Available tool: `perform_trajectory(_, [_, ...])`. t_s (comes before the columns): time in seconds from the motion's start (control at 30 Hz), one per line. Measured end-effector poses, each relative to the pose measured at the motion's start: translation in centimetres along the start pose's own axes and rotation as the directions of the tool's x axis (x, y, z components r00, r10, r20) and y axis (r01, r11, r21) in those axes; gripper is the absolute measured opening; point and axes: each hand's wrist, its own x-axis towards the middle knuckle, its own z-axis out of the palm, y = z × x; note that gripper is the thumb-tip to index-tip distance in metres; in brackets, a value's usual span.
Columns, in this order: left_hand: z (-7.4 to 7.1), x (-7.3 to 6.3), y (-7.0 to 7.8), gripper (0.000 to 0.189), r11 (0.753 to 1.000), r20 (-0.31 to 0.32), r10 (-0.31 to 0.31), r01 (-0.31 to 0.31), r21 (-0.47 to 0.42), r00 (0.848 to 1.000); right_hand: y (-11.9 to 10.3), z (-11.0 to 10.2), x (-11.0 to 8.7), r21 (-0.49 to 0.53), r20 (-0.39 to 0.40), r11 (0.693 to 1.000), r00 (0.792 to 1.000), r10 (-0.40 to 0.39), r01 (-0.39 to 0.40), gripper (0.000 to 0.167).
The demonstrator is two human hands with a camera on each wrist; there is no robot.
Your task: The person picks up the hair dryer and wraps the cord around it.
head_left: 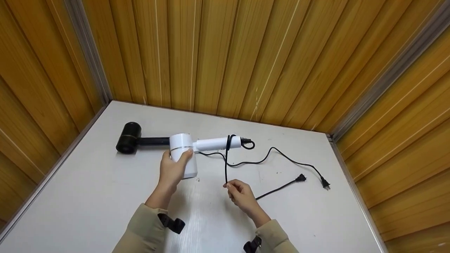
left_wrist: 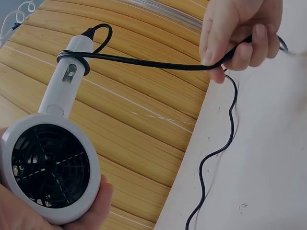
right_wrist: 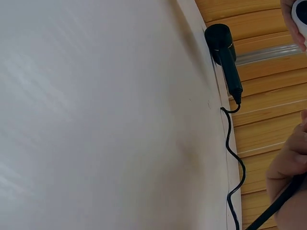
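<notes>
My left hand (head_left: 171,173) grips the white hair dryer (head_left: 216,143) by its barrel, thumb on the near side. Its handle points right, and in the left wrist view the round dark intake grille (left_wrist: 50,165) faces the camera. The dryer's black cord (head_left: 226,168) loops out of the handle end and wraps around the handle. From that wrap it runs taut to my right hand (head_left: 242,196), which pinches it between thumb and fingers. Past this hand the cord continues to a plug (head_left: 301,177) on the right.
A black hair dryer (head_left: 128,138) lies at the back left of the white table (head_left: 116,196), partly behind the white one. Its wavy cord (head_left: 253,162) stretches right to another plug (head_left: 326,183). Wood-patterned panels (head_left: 211,52) wall the table at the back and sides.
</notes>
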Motion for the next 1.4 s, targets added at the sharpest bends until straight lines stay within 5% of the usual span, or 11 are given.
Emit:
perform_trajectory(0.4, [0.0, -1.0, -0.2, 0.078, 0.999, 0.042, -0.033, 0.034, -0.01, 0.999, 2.9, -1.8, 4.0, -0.03, 0.004, 0.998, 0.999, 0.052, -0.052, 0.044])
perform_trajectory(0.9, [0.2, -1.3, -0.5, 0.071, 1.0, 0.09, -0.003, 0.003, 0.002, 0.996, 1.5, -4.6, 6.0, -0.11, -0.15, 0.99, 0.986, 0.077, -0.094, 0.042])
perform_trajectory(1.17, [-0.1, -1.5, -0.7, 0.068, 1.0, 0.12, 0.018, -0.021, 0.02, 0.993, 0.1, -5.8, 6.2, -0.199, -0.244, 0.964, 0.962, 0.126, -0.177, 0.035])
perform_trajectory(1.4, [-0.2, -1.4, -0.8, 0.063, 0.998, 0.149, 0.051, -0.057, 0.033, 0.987, -2.6, -6.5, 6.0, -0.225, -0.197, 0.974, 0.98, -0.023, -0.023, 0.03])
